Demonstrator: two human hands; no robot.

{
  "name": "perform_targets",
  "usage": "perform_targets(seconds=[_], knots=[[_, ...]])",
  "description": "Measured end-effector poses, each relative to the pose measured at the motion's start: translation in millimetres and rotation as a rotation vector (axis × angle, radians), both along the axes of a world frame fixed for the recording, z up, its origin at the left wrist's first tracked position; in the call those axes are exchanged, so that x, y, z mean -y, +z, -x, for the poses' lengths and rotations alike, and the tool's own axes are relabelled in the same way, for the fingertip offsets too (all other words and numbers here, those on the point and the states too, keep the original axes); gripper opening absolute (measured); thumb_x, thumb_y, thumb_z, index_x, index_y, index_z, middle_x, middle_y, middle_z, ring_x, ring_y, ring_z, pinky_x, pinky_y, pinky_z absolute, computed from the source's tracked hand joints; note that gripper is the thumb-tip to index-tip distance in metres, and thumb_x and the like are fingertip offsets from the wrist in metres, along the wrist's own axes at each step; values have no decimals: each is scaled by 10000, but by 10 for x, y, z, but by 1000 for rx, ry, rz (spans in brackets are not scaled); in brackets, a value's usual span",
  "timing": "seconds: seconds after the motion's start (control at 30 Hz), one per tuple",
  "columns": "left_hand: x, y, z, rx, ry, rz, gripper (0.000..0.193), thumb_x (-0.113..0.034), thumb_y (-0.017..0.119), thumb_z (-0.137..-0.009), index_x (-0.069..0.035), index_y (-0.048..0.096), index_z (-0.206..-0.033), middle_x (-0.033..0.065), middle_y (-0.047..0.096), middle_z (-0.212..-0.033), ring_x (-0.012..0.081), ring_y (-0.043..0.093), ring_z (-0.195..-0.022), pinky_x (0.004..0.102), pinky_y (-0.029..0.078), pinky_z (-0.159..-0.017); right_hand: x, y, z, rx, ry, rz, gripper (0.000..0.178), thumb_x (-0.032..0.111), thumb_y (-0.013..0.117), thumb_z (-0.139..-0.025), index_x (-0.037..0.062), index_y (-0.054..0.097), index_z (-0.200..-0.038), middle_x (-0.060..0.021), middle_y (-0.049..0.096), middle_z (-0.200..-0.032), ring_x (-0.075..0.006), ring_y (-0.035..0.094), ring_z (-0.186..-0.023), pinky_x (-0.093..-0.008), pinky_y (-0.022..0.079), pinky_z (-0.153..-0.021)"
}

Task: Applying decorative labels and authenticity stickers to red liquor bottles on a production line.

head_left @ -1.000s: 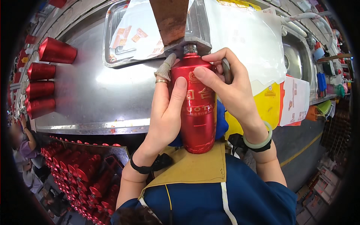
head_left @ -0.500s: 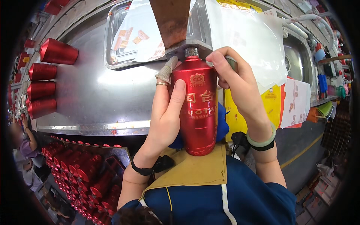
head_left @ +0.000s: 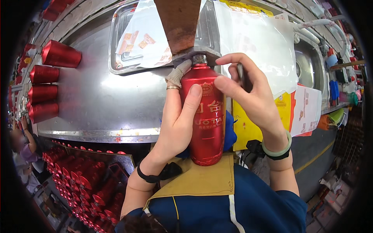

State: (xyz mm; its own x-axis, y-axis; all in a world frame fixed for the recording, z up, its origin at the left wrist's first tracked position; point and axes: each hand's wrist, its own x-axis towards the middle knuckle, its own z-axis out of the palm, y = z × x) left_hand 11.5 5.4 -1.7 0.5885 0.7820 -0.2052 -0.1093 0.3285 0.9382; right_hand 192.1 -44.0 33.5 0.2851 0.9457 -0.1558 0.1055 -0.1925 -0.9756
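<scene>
A glossy red bottle (head_left: 208, 134) with gold markings lies in front of me, its base against my tan apron (head_left: 198, 174). Its short neck with a clear-and-dark cap (head_left: 199, 59) meets a metal bracket (head_left: 211, 53) under a brown post (head_left: 178, 23). My left hand (head_left: 176, 124) is wrapped round the bottle's left side, thumb on its front, with a pale finger cover (head_left: 179, 74) on one finger. Beside the bottle's right shoulder, my right hand (head_left: 254, 95) is curled round a slim dark grey object (head_left: 243, 77), forefinger pointing toward the neck; its kind is unclear.
Several red tapered containers (head_left: 61, 53) stand at the left of the steel worktop (head_left: 93, 97). A metal tray (head_left: 116, 66) with paper and small labels lies beyond. White sheets (head_left: 256, 42), a yellow sheet (head_left: 243, 128) and a sink (head_left: 307, 62) are at right. Red bottles (head_left: 85, 178) crowd the lower left.
My right hand has drawn back slightly from the bottle's neck, its fingers spreading a little and the dark object showing more. The bottle and my left hand have shifted slightly.
</scene>
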Motion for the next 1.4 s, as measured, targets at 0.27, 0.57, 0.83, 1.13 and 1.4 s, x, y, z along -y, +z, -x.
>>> perform_targets(seconds=[0.27,0.57,0.83,1.13,1.4], knots=[[8,15,5,18,-36,-106,502,-205,355,-1148,-7,264,-1601,150,426,-1547,207,475,-1395,359,405,-1157,-150,-60,55,48,29,44,369,280,858,-856,15,612,-931,-16,640,-783,-47,532,-694,-239,466,-632],[31,-5,37,129,-17,136,547,-227,370,-1147,2,210,-1617,164,400,-1553,208,482,-1369,356,402,-1150,-177,1,149,118,-47,50,375,264,861,-852,-1,633,-987,-28,662,-805,-59,588,-743,-245,505,-675],[111,-190,159,291,2,244,627,-182,462,-1126,-34,151,-1650,167,369,-1600,216,444,-1426,375,386,-1181,80,64,-4,68,-140,-119,342,138,579,-1056,-10,534,-1361,-42,651,-1018,-86,605,-938,-245,495,-820],[162,-28,259,189,16,43,600,-167,426,-1133,-4,161,-1647,194,363,-1614,243,405,-1470,392,336,-1217,159,187,32,844,-42,-578,292,-110,697,-794,48,780,-1025,-81,765,-994,-237,668,-872,-339,556,-809],[443,-9,494,155,-13,46,1159,-850,410,-921,-31,68,-1667,214,195,-1708,344,212,-1581,471,201,-1272,97,184,216,1104,361,-619,238,140,715,-815,90,696,-1047,-27,633,-854,-233,586,-768,-361,496,-726]])
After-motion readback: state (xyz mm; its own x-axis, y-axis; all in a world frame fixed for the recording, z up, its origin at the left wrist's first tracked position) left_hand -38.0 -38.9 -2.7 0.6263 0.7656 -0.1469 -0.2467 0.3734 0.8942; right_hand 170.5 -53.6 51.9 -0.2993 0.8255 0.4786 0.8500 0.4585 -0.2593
